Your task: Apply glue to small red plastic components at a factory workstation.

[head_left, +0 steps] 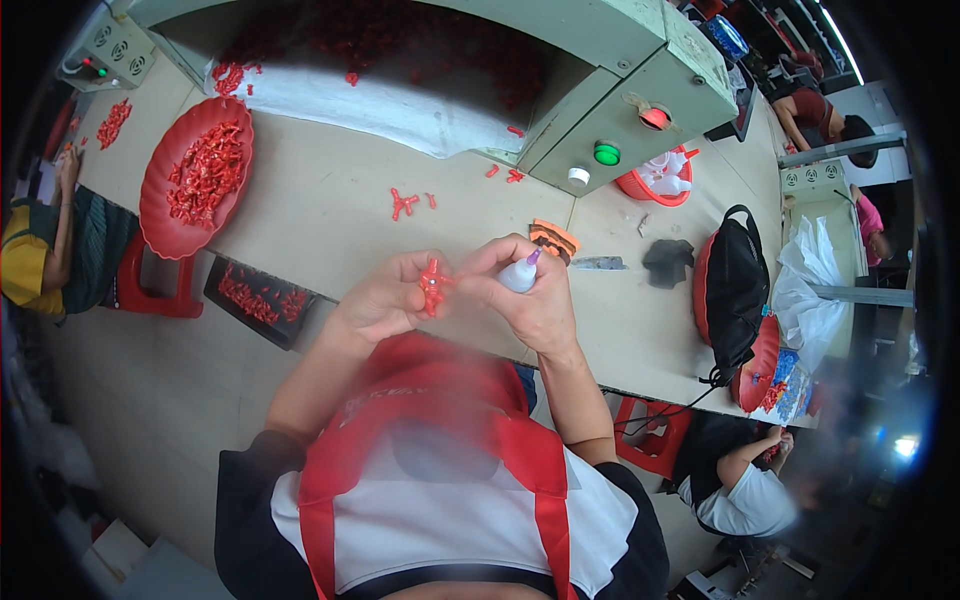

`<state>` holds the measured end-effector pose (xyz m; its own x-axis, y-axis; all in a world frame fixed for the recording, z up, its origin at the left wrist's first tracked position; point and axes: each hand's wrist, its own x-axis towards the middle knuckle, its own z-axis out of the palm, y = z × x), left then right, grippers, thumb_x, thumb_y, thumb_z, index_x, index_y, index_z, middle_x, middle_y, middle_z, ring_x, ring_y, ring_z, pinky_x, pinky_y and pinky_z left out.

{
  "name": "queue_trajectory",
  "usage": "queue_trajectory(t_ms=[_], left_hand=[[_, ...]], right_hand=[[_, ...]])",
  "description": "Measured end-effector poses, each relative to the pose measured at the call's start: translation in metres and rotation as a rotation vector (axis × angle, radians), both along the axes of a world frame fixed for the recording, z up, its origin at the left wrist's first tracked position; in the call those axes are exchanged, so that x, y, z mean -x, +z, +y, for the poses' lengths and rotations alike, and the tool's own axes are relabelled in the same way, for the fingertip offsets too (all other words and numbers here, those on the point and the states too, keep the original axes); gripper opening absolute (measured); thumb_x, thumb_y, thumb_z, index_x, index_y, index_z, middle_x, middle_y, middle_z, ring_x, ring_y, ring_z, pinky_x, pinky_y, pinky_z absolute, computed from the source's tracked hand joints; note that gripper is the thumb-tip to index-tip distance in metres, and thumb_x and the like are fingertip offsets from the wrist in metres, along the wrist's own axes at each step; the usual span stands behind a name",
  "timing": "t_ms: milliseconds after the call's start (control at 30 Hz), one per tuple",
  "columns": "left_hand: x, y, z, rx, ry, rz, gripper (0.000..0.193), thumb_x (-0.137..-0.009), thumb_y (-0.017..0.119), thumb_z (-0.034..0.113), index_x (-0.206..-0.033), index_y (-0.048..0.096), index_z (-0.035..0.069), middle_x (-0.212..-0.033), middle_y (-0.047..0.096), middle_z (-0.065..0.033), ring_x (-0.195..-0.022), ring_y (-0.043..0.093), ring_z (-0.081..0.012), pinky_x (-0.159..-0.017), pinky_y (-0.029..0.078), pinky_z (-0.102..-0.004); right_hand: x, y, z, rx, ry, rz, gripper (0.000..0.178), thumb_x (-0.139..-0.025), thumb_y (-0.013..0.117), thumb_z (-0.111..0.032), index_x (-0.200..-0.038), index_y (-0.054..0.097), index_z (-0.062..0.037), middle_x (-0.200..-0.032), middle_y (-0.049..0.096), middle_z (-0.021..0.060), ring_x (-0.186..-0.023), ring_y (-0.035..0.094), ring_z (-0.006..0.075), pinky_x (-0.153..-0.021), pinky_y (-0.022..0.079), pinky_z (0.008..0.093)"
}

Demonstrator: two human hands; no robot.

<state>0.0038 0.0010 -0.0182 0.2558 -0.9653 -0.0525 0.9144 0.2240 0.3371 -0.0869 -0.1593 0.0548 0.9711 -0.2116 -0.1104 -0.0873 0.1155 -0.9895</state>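
My left hand (pixel 385 300) pinches a small red plastic figure (pixel 432 288) above the table's near edge. Close beside it, my right hand (pixel 530 300) is wrapped round a white squeeze bottle (pixel 519 276) with a purple nozzle tip. The bottle tilts up and away from me. My right fingertips are close to the figure; whether they touch it or hold another small part, I cannot tell. Beyond my hands a red branched plastic piece (pixel 404 204) lies on the table, with a smaller red bit (pixel 432 201) next to it.
A green-grey machine (pixel 620 125) with buttons spans the back, red parts in its opening. A red scalloped bowl (pixel 160 215) of parts stands left. A black tray (pixel 225 300) sits below the edge. A red basket (pixel 640 190) holds bottles; a black bag (pixel 742 290) stands right. Other people work nearby.
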Motion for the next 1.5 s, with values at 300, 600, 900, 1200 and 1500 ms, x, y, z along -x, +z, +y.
queue_trajectory(t_ms=[300, 600, 900, 1200, 1500], left_hand=[[0.006, 0.010, -0.002, 0.016, 0.045, -0.053, 0.036, -0.068, 0.076, 0.010, -0.095, 0.053, 0.006, -0.084, 0.056, -0.0031, -0.070, 0.053, -0.0123, -0.055, 0.039, -0.0209], [0.008, 0.028, 0.003, -0.160, 0.127, -0.209, 0.041, -0.066, 0.077, 0.010, -0.100, 0.056, 0.003, -0.083, 0.058, -0.0052, -0.070, 0.056, -0.0147, -0.060, 0.043, -0.0222], [0.012, 0.019, 0.007, -0.135, 0.134, -0.120, 0.042, -0.067, 0.076, 0.013, -0.104, 0.061, 0.002, -0.089, 0.063, -0.0091, -0.072, 0.055, -0.0170, -0.060, 0.042, -0.0224], [0.014, 0.048, 0.001, -0.425, 0.478, -0.401, 0.031, -0.073, 0.071, 0.005, -0.101, 0.060, -0.001, -0.087, 0.061, -0.0073, -0.070, 0.054, -0.0116, -0.061, 0.042, -0.0201], [0.017, 0.060, -0.005, -0.551, 0.797, -0.872, 0.031, -0.072, 0.065, -0.011, -0.101, 0.058, -0.006, -0.087, 0.057, -0.0077, -0.076, 0.056, -0.0105, -0.066, 0.048, -0.0224]], right_hand=[[0.000, 0.003, -0.003, -0.066, -0.010, 0.032, 0.014, -0.072, 0.066, 0.005, -0.082, 0.057, -0.0006, -0.078, 0.061, 0.0037, -0.069, 0.057, 0.0093, -0.062, 0.046, 0.0225], [-0.001, 0.004, -0.006, -0.088, -0.008, 0.070, 0.015, -0.071, 0.067, 0.004, -0.082, 0.057, 0.0003, -0.077, 0.060, 0.0045, -0.064, 0.057, 0.0102, -0.058, 0.046, 0.0230], [-0.001, 0.002, -0.005, -0.060, -0.011, 0.072, 0.017, -0.071, 0.071, 0.000, -0.082, 0.057, -0.0008, -0.076, 0.060, 0.0028, -0.066, 0.056, 0.0094, -0.059, 0.046, 0.0224], [0.006, 0.000, -0.011, 0.566, -0.115, -0.135, 0.042, -0.071, 0.062, 0.007, -0.108, 0.043, -0.0027, -0.095, 0.051, 0.0064, -0.086, 0.054, 0.0106, -0.072, 0.043, 0.0228], [0.027, 0.022, -0.003, 0.664, -0.172, -0.454, 0.032, -0.067, 0.065, -0.004, -0.096, 0.052, 0.0040, -0.081, 0.062, 0.0118, -0.068, 0.062, 0.0185, -0.063, 0.048, 0.0264]])
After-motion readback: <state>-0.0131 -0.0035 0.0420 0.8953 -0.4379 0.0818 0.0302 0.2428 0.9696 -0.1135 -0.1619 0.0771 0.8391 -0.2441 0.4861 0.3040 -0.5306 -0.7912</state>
